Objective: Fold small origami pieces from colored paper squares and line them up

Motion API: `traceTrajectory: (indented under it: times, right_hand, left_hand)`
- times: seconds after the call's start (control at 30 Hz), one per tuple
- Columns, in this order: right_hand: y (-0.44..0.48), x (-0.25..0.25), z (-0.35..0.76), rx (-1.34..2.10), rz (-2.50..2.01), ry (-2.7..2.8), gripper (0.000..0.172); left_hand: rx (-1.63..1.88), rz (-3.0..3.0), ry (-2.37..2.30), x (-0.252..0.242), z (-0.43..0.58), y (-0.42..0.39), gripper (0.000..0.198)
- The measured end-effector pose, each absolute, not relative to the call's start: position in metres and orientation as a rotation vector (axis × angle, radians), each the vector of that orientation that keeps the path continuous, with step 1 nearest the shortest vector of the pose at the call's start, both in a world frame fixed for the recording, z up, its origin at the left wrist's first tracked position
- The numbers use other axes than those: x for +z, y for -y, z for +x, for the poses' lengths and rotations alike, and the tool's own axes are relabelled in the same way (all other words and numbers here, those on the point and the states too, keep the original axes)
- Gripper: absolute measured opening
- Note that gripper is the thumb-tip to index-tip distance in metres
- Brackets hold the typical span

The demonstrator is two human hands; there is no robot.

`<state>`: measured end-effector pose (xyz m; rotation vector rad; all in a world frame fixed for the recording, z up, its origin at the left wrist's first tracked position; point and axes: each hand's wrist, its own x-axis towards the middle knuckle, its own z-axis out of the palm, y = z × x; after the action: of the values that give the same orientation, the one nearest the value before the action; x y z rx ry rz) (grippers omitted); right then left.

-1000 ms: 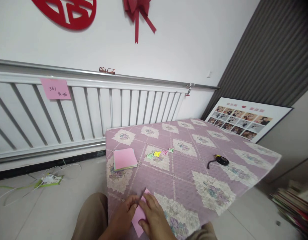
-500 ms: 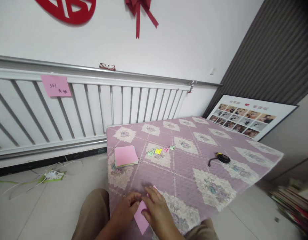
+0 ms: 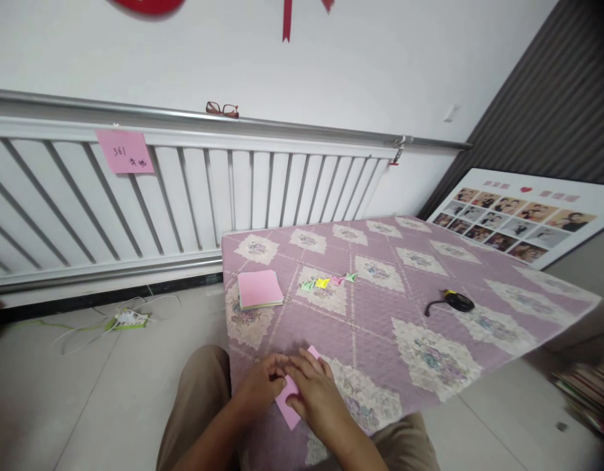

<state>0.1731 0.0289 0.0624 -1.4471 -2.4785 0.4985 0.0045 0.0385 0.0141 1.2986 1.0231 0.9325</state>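
Purple cloth with cream floral diamonds point(image 3: 380, 301) covers the table, pushed up near a white radiator point(image 3: 292, 190). Right under the fingers, by the near edge, is a pink paper sheet point(image 3: 288, 409), partly hidden; looks narrow, maybe folded, but I can't count layers. Right hand point(image 3: 314, 389) is palm-down across it, fingers loosely spread, thumb apart on the paper. Left hand point(image 3: 258, 386) has its fingers bent in at the left edge, thumb by the paper; can't tell if it's a real pinch. Beyond the fingertips: a colored paper stack point(image 3: 260, 289) to the left, and four little folded paper pieces point(image 3: 322, 283) straight ahead. Way off right, probably a black tape measure point(image 3: 459, 301).

Handling-wise, I'd guess super light, crisp, easily creased, a bit slidey on cloth. Best hold is flat fingertips on top, light pinch at the edges.
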Motion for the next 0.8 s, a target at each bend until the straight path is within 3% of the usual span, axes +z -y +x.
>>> traceTrajectory:
  times: [0.43, 0.8]
  right_hand:
    - [-0.0295, 0.0643, 0.1764, 0.31, -1.407, 2.477, 0.042]
    - [-0.0283, 0.0588, 0.182, 0.122, -1.319, 2.327, 0.017]
  left_hand:
    - [0.894, 1.31, -1.107, 0.0151, 0.0055, -0.0387, 0.036]
    - [0.894, 1.17, -1.125, 0.0118, 0.0059, -0.0371, 0.032]
